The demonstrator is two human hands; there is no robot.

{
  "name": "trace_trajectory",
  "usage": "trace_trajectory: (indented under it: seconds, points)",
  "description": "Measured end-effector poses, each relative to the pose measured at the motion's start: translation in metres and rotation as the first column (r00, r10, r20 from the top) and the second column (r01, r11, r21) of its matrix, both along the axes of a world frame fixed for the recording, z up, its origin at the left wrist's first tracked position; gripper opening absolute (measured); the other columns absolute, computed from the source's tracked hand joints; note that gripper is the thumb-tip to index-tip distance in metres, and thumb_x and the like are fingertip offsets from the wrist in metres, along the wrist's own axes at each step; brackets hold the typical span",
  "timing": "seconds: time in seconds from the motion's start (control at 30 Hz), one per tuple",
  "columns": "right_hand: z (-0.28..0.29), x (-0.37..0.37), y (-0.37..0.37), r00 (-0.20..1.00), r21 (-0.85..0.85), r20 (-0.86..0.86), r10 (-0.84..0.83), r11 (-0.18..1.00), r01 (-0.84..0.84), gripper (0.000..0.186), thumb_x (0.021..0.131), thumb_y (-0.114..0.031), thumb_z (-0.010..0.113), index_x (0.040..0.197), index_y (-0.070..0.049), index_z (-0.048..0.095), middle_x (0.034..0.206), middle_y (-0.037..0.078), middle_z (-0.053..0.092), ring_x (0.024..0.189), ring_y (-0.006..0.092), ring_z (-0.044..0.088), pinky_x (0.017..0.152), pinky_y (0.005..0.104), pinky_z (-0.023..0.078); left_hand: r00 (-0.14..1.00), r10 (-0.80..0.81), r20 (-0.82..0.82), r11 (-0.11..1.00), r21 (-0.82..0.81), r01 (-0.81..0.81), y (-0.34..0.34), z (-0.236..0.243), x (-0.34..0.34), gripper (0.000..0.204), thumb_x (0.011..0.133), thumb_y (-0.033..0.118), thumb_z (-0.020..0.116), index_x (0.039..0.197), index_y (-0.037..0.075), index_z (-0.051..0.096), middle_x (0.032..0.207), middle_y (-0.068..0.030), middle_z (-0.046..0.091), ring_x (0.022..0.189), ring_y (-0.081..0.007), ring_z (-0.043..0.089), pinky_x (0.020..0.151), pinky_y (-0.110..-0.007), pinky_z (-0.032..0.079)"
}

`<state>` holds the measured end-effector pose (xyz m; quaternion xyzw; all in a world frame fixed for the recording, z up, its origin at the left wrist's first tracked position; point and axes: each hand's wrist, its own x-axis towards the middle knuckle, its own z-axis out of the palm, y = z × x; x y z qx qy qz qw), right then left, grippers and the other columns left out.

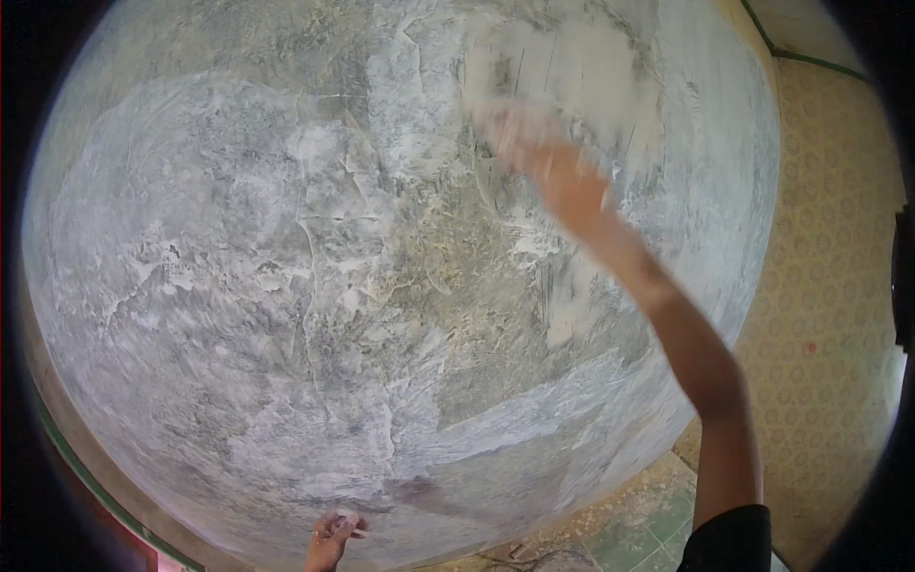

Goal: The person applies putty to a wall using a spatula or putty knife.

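A large grey wall (238, 362) with rough patches of white plaster fills most of the view. My right hand (562, 181) reaches up to its upper right part, beside a smoother pale beige patch (572, 67). Motion smears the fingers, and whether anything is in them cannot be made out. Whitish smudges show around the fingertips. Low down and left of centre, my left hand (330, 541) is raised close to the wall, its fingers loosely bent and apart, with white residue on the tips. No tool can be made out in it.
A yellowish patterned wall (820, 286) stands at the right, with a dark object (900, 276) at its far edge. Below lies a green tiled floor (648, 524) strewn with pale debris (610, 505). A green trim strip (81, 462) runs along the lower left.
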<state>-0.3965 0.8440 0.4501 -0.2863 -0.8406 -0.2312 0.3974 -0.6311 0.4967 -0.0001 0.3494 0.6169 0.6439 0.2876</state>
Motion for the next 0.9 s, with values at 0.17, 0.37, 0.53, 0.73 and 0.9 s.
trace_trajectory:
  seconds: [0.17,0.37,0.53,0.73,0.9]
  points:
    - [-0.082,0.000,0.000,0.901,0.825,0.203,0.385,0.428,-0.369,0.046,0.091,-0.008,0.048,0.135,-0.021,0.044,0.129,0.012,0.052,0.093,0.0220,0.062,0.063,0.0307,0.055,1.000,-0.021,-0.014,0.998,-0.053,0.021,-0.016,-0.004,-0.022,0.035,0.090,0.031,0.059,0.095,-0.002,0.067,0.091,-0.0124,0.066,0.085,-0.0228,0.063,0.076,-0.035,0.052]
    - [0.082,0.066,0.031,0.955,0.860,-0.165,0.246,0.510,0.017,0.049,0.087,-0.011,0.052,0.135,-0.010,0.043,0.094,0.009,0.056,0.069,0.0163,0.052,0.047,0.0267,0.045,0.994,-0.093,-0.059,0.995,-0.040,0.090,0.006,0.009,-0.020,0.034,0.091,0.030,0.058,0.098,-0.002,0.066,0.093,-0.0123,0.066,0.088,-0.0222,0.062,0.076,-0.035,0.051]
    - [-0.052,0.033,0.044,0.639,0.786,-0.421,-0.644,0.093,0.611,0.045,0.091,-0.012,0.048,0.135,-0.021,0.044,0.131,0.004,0.053,0.109,0.0233,0.058,0.084,0.0372,0.053,0.988,-0.135,-0.068,0.990,-0.042,0.133,0.001,0.002,-0.018,0.031,0.092,0.028,0.057,0.099,-0.001,0.066,0.094,-0.0124,0.066,0.089,-0.0225,0.062,0.076,-0.036,0.051]
    - [-0.157,0.030,0.017,0.905,0.431,-0.056,0.421,0.828,-0.358,0.049,0.091,-0.014,0.053,0.138,-0.017,0.039,0.136,0.009,0.048,0.131,0.0265,0.040,0.107,0.0426,0.035,0.998,-0.051,0.038,0.995,-0.084,0.054,-0.020,-0.017,-0.033,0.029,0.092,0.026,0.057,0.101,-0.001,0.065,0.095,-0.0127,0.065,0.087,-0.0228,0.063,0.074,-0.036,0.052]
    - [0.032,0.071,0.020,0.803,0.596,-0.432,0.411,0.798,-0.089,0.035,0.094,-0.026,0.044,0.117,-0.004,0.059,0.090,0.020,0.066,0.085,0.0319,0.063,0.078,0.0402,0.048,0.998,-0.056,0.021,0.998,-0.023,0.056,-0.017,-0.034,-0.044,0.028,0.092,0.025,0.058,0.101,-0.001,0.065,0.095,-0.0127,0.065,0.087,-0.0230,0.063,0.074,-0.037,0.052]
